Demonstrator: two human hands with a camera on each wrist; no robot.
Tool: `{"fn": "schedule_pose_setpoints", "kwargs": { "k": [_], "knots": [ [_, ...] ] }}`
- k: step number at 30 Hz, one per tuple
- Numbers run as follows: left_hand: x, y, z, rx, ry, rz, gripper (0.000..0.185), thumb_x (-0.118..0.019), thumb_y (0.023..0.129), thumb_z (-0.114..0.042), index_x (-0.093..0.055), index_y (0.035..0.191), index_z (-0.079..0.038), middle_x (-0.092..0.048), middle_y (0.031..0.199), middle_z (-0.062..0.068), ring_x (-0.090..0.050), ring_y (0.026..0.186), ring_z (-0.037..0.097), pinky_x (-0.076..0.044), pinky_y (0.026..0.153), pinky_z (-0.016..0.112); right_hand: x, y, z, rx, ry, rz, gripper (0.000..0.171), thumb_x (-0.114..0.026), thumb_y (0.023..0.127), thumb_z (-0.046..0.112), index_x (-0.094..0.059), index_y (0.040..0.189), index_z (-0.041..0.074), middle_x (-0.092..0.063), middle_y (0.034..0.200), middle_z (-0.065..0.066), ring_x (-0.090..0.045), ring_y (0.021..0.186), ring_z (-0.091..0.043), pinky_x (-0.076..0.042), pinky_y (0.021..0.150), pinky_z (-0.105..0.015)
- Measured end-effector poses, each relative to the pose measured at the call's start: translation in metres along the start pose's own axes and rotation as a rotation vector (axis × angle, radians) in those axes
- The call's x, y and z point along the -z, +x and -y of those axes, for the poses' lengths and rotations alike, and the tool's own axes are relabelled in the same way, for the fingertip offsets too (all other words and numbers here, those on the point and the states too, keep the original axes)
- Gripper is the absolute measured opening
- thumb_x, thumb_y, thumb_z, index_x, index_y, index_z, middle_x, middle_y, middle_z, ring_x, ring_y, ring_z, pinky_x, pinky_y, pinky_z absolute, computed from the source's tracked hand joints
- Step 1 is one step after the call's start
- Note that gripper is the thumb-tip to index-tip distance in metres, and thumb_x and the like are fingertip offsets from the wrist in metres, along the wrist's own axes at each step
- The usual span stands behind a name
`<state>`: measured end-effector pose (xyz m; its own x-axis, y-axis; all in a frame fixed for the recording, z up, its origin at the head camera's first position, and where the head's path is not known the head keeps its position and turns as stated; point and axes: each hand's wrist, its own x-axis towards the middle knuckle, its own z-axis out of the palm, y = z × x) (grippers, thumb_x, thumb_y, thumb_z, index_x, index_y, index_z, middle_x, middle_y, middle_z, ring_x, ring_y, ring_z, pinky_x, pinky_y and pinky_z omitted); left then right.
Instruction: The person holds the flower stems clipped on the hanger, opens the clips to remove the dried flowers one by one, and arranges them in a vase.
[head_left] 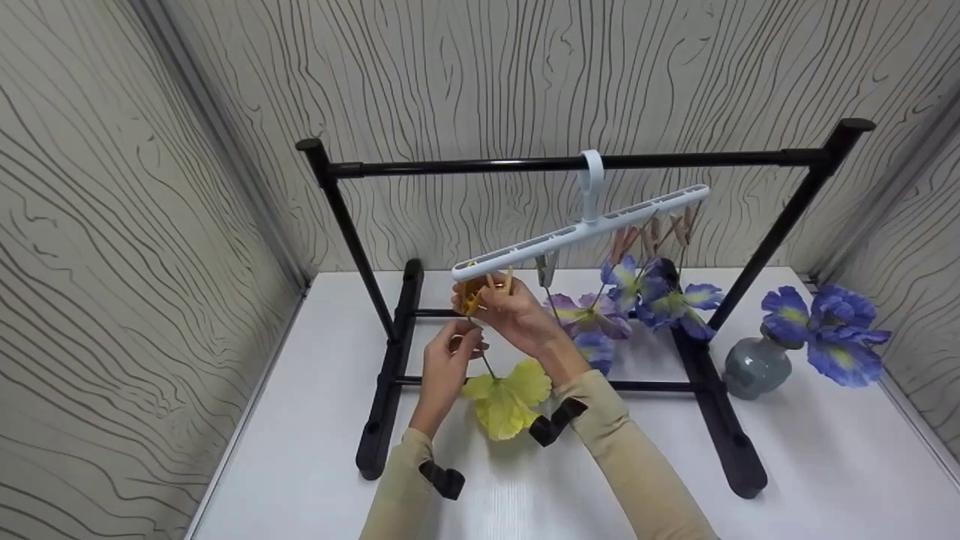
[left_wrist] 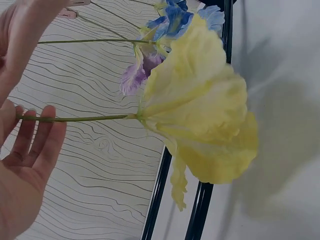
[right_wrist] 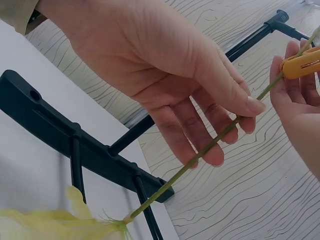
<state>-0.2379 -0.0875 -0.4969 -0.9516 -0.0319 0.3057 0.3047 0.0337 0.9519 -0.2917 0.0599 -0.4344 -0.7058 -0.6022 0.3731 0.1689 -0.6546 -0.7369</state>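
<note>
A yellow artificial flower [head_left: 504, 405] hangs head down on a thin green stem [right_wrist: 172, 181]. My left hand [head_left: 444, 358] pinches that stem between thumb and fingers, below the clip. Higher up, my right hand [head_left: 521, 319] grips a yellow clothespin [right_wrist: 302, 65] at the left end of the pale blue hanger [head_left: 525, 253]. The stem's upper part runs along this clothespin in the right wrist view. Close to the right fingers, a beige clothespin [head_left: 500, 281] sits under the hanger bar. In the left wrist view, the yellow petals [left_wrist: 205, 100] spread wide.
The hanger hooks over a black rack's top bar [head_left: 465, 166] and tilts down to the left. Purple flowers [head_left: 589, 315] and blue flowers [head_left: 679, 304] hang from clothespins [head_left: 652, 236] on its right half. A grey-blue vase [head_left: 757, 367] with a blue flower [head_left: 832, 330] stands at the right.
</note>
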Motion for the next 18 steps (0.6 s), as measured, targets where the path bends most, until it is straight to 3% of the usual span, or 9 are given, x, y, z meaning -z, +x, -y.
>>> {"fn": "schedule_pose_setpoints", "kwargs": {
  "k": [6,13,18],
  "knots": [
    [0.000,-0.003,0.000,-0.013,0.028,-0.001,0.015,-0.062,0.104,-0.007,-0.066,0.110,0.005,-0.069,0.100,0.015,-0.073,0.091,0.028,-0.062,0.080,0.034,-0.004,0.003,0.001,0.015,-0.107,-0.090,0.027,-0.074,0.097,0.013,-0.068,0.123,0.010,-0.070,0.116,-0.010,-0.069,0.110,-0.026,-0.047,0.109,-0.044],
    [0.003,-0.007,-0.003,-0.047,0.021,-0.020,0.013,-0.064,0.103,-0.008,-0.070,0.110,0.002,-0.069,0.100,0.017,-0.072,0.090,0.025,-0.062,0.079,0.035,-0.004,0.006,-0.001,0.038,-0.159,-0.157,0.021,-0.075,0.095,0.015,-0.071,0.116,0.011,-0.073,0.109,-0.006,-0.069,0.106,-0.023,-0.051,0.101,-0.038],
    [0.006,-0.011,-0.007,-0.060,0.036,-0.044,0.015,-0.064,0.103,-0.008,-0.070,0.111,0.003,-0.069,0.100,0.018,-0.072,0.089,0.026,-0.062,0.077,0.036,-0.003,0.005,-0.002,0.026,-0.158,-0.223,0.026,-0.074,0.097,0.009,-0.064,0.121,0.009,-0.071,0.112,-0.008,-0.068,0.107,-0.023,-0.051,0.101,-0.038]
  ]
}}
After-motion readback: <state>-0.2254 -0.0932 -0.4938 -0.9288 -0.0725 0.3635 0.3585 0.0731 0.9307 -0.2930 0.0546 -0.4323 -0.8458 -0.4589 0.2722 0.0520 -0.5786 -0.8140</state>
